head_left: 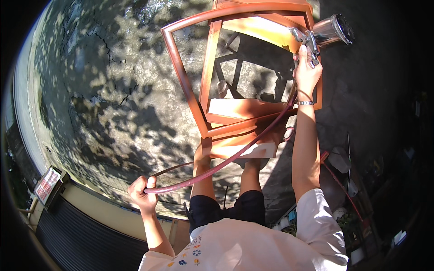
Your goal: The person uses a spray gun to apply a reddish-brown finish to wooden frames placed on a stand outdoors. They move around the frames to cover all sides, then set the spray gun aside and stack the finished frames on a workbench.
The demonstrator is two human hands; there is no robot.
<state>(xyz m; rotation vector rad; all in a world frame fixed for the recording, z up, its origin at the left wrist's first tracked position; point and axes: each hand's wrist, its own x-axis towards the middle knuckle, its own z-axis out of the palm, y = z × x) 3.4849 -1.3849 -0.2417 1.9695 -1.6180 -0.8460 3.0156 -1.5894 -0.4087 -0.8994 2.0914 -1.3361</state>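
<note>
My right hand (pixel 308 74) grips a metal spray gun (pixel 309 43) with a silvery cylindrical cup (pixel 330 31) at its side, over the upper right of orange-brown frames (pixel 207 67). The outer curved-edged frame (pixel 180 75) lies askew over a squarer one, with another orange piece (pixel 237 149) below. A red-pink hose (pixel 226 161) sags from near the gun down to the lower left, where my left hand (pixel 143 193) is closed around it.
Cracked, sun-dappled concrete (pixel 99 81) surrounds the frames. A dark ribbed shutter (pixel 77 230) and a small signboard (pixel 47 185) are at lower left. My legs stand just below the frames. Assorted containers, plants and a red line (pixel 343 189) are at lower right.
</note>
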